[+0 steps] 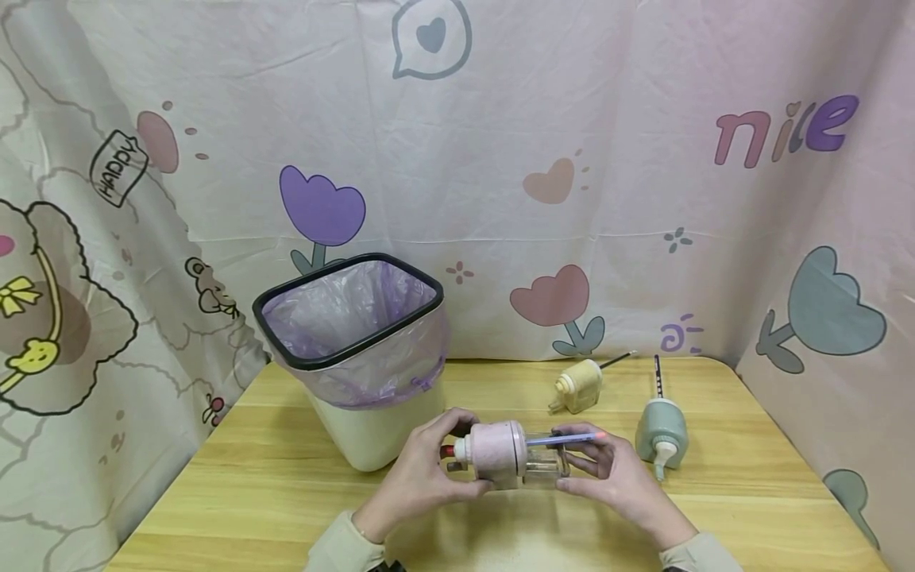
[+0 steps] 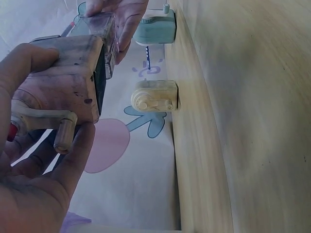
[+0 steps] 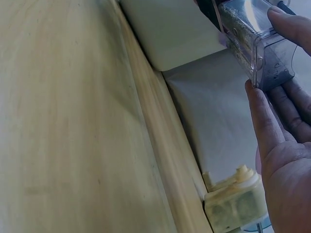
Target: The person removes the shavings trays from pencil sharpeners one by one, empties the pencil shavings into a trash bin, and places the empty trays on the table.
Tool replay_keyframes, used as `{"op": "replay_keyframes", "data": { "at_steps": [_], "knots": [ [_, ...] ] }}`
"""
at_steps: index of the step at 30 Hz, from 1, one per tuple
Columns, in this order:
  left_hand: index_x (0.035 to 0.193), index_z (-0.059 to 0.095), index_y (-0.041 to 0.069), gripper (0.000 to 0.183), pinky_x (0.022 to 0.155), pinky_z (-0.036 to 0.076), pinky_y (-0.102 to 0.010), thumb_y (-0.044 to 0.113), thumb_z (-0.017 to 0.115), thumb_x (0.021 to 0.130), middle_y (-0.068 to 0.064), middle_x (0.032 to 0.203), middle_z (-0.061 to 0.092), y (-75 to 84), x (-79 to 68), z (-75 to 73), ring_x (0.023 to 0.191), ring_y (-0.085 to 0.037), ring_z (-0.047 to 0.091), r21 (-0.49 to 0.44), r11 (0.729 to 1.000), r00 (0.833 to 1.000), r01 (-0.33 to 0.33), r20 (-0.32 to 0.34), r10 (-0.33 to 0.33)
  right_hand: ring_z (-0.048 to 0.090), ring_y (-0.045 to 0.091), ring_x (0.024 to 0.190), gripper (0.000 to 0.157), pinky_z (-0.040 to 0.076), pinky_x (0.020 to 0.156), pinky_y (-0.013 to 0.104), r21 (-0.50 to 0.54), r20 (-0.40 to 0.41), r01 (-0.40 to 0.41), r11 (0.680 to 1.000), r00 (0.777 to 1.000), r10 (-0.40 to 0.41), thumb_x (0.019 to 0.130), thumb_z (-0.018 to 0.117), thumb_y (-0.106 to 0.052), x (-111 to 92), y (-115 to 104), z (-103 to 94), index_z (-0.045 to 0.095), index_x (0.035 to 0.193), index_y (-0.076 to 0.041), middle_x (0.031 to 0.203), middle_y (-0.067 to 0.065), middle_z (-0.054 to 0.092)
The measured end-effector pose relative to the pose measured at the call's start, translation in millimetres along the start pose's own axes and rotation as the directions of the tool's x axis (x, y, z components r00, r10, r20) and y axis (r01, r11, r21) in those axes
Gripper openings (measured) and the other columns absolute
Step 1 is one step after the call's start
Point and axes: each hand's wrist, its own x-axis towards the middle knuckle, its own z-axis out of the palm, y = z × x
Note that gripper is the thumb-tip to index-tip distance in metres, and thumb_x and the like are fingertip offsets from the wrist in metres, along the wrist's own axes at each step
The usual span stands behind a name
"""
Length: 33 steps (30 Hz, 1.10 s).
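Observation:
Over the table, my left hand [image 1: 422, 470] grips a pink crank pencil sharpener [image 1: 493, 446], turned on its side, with its crank toward the palm. The crank handle [image 2: 64, 136] hangs between thumb and fingers in the left wrist view. On the sharpener's other side, my right hand [image 1: 616, 477] pinches the clear shavings drawer [image 3: 257, 46] between thumb and fingers. Shavings show inside that drawer, which juts out from the pink body. A blue pencil [image 1: 561, 438] with a pink end sticks out of the sharpener alongside the drawer.
A cream wastebasket [image 1: 372, 433] with a black rim and a purple liner bag [image 1: 407, 369] stands at the left. Toward the back right sit a yellow sharpener [image 1: 582, 385] and a green sharpener [image 1: 661, 425], each with a pencil in it. Printed cloth [image 1: 486, 159] hangs behind the table.

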Motion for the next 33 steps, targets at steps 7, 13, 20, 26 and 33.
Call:
{"op": "replay_keyframes", "data": {
  "at_steps": [7, 13, 20, 26, 33],
  "knots": [
    [0.12, 0.057, 0.032, 0.064, 0.083, 0.06, -0.024, 0.021, 0.092, 0.068, 0.009, 0.113, 0.063, -1.5, 0.0, 0.3, 0.098, -0.011, 0.062, 0.009, 1.0, 1.0, 0.003, 0.004, -0.003, 0.062, 0.003, 0.118, 0.061, 0.051, 0.099, 0.021, -0.027, -0.018, -0.03, 0.999, 0.999, 0.03, 0.079, 0.081, -0.003, -0.8, 3.5, -6.6, 0.054, 0.134, 0.0, 0.138, 0.03, 0.053],
    [0.119, 0.056, 0.031, 0.064, 0.081, 0.06, -0.024, 0.023, 0.092, 0.068, 0.01, 0.112, 0.064, -2.3, 0.2, 0.3, 0.096, -0.01, 0.062, 0.039, 0.999, 1.0, -0.016, 0.012, 0.016, 0.061, -0.001, 0.118, 0.063, 0.051, 0.099, 0.02, -0.037, -0.024, -0.055, 0.998, 0.998, 0.054, 0.079, 0.082, -0.004, -0.7, 5.6, -11.2, 0.053, 0.135, 0.0, 0.14, 0.03, 0.052],
    [0.12, 0.056, 0.029, 0.065, 0.08, 0.059, -0.023, 0.022, 0.093, 0.067, 0.011, 0.112, 0.063, -3.1, 0.1, 0.0, 0.096, -0.009, 0.061, 0.06, 0.997, 0.999, -0.041, 0.023, 0.04, 0.064, 0.002, 0.116, 0.062, 0.052, 0.098, 0.022, -0.034, -0.046, -0.079, 0.996, 0.996, 0.078, 0.079, 0.082, -0.004, 1.5, 6.7, -14.2, 0.054, 0.135, -0.002, 0.137, 0.029, 0.055],
    [0.12, 0.056, 0.025, 0.066, 0.081, 0.059, -0.024, 0.022, 0.093, 0.065, 0.008, 0.113, 0.064, -4.3, 0.0, 0.6, 0.097, -0.007, 0.062, 0.074, 0.994, 0.996, -0.079, 0.034, 0.076, 0.065, 0.007, 0.112, 0.058, 0.051, 0.098, 0.018, -0.078, -0.099, -0.034, 0.996, 0.995, 0.026, 0.078, 0.082, -0.002, 3.0, 8.6, -18.0, 0.056, 0.131, -0.001, 0.129, 0.024, 0.061],
    [0.12, 0.055, 0.025, 0.065, 0.082, 0.06, -0.023, 0.019, 0.092, 0.067, 0.006, 0.114, 0.063, -0.9, -0.3, 1.4, 0.099, -0.008, 0.062, 0.023, 0.997, 0.995, -0.07, 0.075, 0.068, 0.065, 0.004, 0.112, 0.059, 0.051, 0.096, 0.016, -0.121, -0.137, -0.074, 0.99, 0.989, 0.057, 0.079, 0.083, -0.006, 1.8, 7.1, -22.3, 0.057, 0.131, -0.004, 0.13, 0.02, 0.064]
  ]
}}
